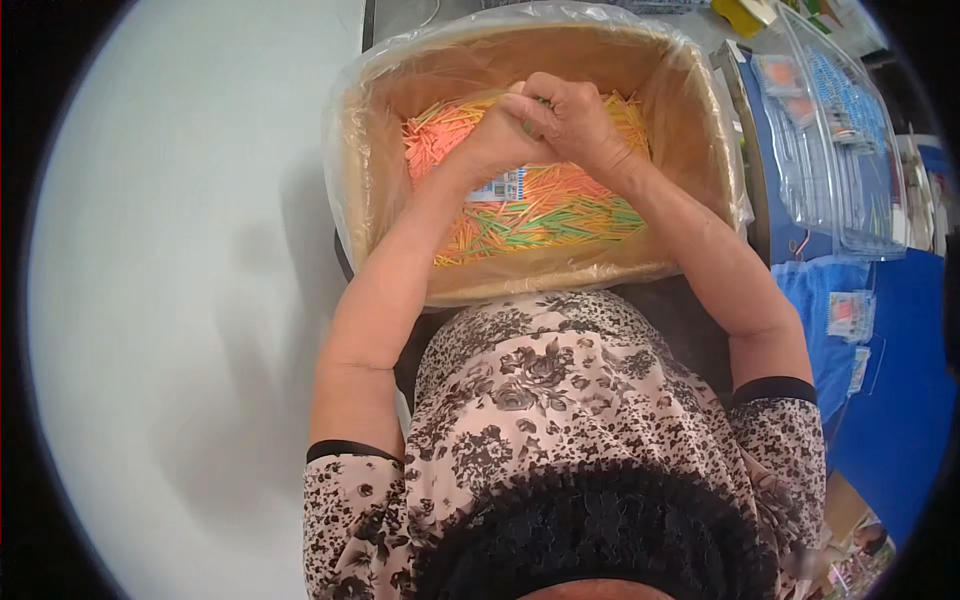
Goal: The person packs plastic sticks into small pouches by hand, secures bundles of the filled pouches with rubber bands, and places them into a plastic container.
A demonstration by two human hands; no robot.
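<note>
My left hand [505, 138] and my right hand [578, 120] meet above a lined box [540, 285], fingers curled and touching each other. Bits of green show between the fingers, apparently thin coloured sticks that both hands close around; most of what they hold is hidden. Below them the box holds a loose heap of thin sticks [560, 215] in orange, yellow and green, with a pink pile [432, 138] at the left. A small printed packet [500, 187] lies on the sticks just under my left hand.
Clear plastic film hangs over the box rim. To the right stand a clear plastic tray [830, 140] with small packets and a blue cloth or bag [800, 300] with more packets [850, 315]. A white surface [180, 300] is at the left; a yellow item [740, 18] is at the back.
</note>
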